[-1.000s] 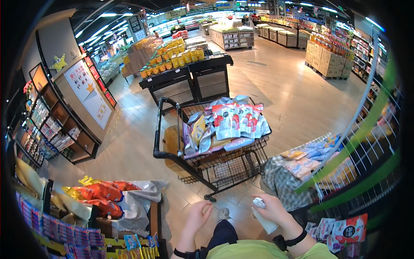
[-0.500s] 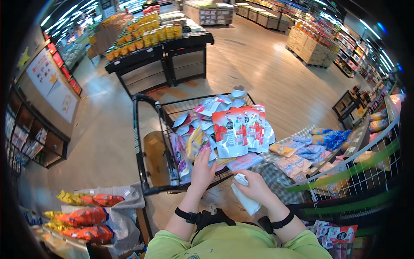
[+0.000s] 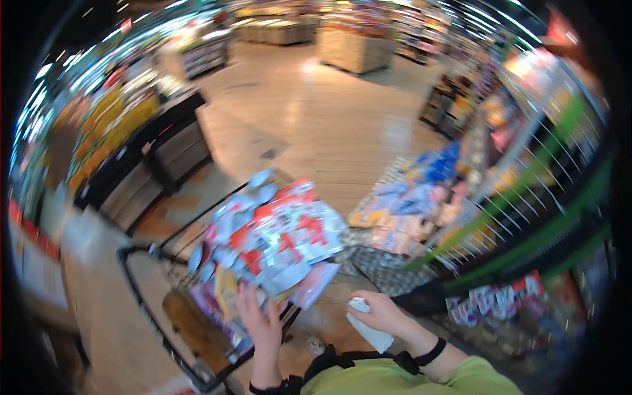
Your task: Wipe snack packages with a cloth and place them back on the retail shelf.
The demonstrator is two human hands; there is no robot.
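A black-framed shopping cart (image 3: 148, 316) stands in front of me, heaped with snack pouches. Red and white pouches (image 3: 296, 227) lie on top, with silvery ones behind and yellow and purple bags (image 3: 227, 296) at the near side. My left hand (image 3: 261, 326) is at the cart's near edge beside the yellow bag, fingers apart; whether it touches the bag I cannot tell. My right hand (image 3: 378, 313), right of the cart, is closed around a crumpled white cloth or tissue (image 3: 372, 334) that hangs below the fingers. Motion smears much of the picture.
On the right, a checked cloth (image 3: 378, 263) bears blue, orange and pink bags (image 3: 415, 197) beside a white wire rack (image 3: 520, 204) with a green band. A black-edged display stand (image 3: 148, 151) with yellow jars is at left. Boxed goods (image 3: 355, 49) stand farther off on the wooden floor.
The view has swung to the right, so the cart and jar stand sit farther left and the wire rack shows more. My left hand's fingers have spread; the right still grips the white cloth.
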